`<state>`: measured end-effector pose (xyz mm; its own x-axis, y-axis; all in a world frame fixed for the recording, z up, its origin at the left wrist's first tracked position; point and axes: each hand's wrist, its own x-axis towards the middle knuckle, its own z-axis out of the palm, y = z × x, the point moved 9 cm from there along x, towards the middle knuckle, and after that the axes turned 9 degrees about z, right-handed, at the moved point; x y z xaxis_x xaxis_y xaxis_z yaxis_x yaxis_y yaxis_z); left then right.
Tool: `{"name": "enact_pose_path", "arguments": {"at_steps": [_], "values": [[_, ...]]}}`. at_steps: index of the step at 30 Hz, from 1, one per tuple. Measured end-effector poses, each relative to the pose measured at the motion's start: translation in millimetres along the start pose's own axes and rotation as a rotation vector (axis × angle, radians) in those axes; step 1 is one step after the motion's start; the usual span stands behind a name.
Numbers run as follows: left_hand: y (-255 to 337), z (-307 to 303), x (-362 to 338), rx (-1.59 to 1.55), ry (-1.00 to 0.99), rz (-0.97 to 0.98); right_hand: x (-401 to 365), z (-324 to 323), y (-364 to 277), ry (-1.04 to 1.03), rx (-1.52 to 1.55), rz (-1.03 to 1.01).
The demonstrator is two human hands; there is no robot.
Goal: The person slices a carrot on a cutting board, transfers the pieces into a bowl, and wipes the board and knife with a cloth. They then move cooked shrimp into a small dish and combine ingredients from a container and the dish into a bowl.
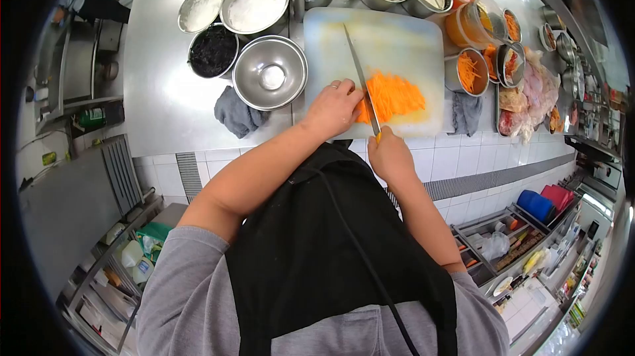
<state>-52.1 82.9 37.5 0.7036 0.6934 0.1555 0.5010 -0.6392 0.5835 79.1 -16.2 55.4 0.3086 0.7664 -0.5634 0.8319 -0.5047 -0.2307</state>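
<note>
The right hand (pixel 391 157) gripped the knife (pixel 358 65) by its handle (pixel 378 135), seemingly the surest hold; curled beside the blade, the left hand (pixel 334 108) steadied carrot (pixel 397 99), likely light and slippery.

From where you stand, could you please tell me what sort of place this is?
Probably a commercial kitchen: it has a long stainless-steel counter, several metal bowls, and shredded carrot on a cutting board.

Stainless-steel mixing bowl (pixel 251 68), one, beside a crumpled grey cloth (pixel 238 114). White powder (pixel 256 8), two bowlfuls (the smaller lot at left), near a bowlful of black foodstuff (pixel 213 51). Raw meat (pixel 537 85), one trayful, at right.
</note>
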Motion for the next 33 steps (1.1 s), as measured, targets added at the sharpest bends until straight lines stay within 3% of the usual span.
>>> {"name": "enact_pose_path", "arguments": {"at_steps": [5,10,16,28,33], "values": [[-2,4,-1,-0.011,0.018,0.013,2,33,13,-0.030,0.000,0.074],[-5,5,1,-0.012,0.004,0.020,39,31,-8,0.052,0.033,-0.020],[-8,0,-4,-0.060,0.040,-0.023,17,-9,-22,0.045,0.022,-0.077],[-7,-2,-4,0.006,0.074,0.016,33,40,1,0.009,-0.010,-0.027],[-8,0,-4,-0.007,0.093,0.011,41,20,-17,0.033,-0.017,-0.053]]}}
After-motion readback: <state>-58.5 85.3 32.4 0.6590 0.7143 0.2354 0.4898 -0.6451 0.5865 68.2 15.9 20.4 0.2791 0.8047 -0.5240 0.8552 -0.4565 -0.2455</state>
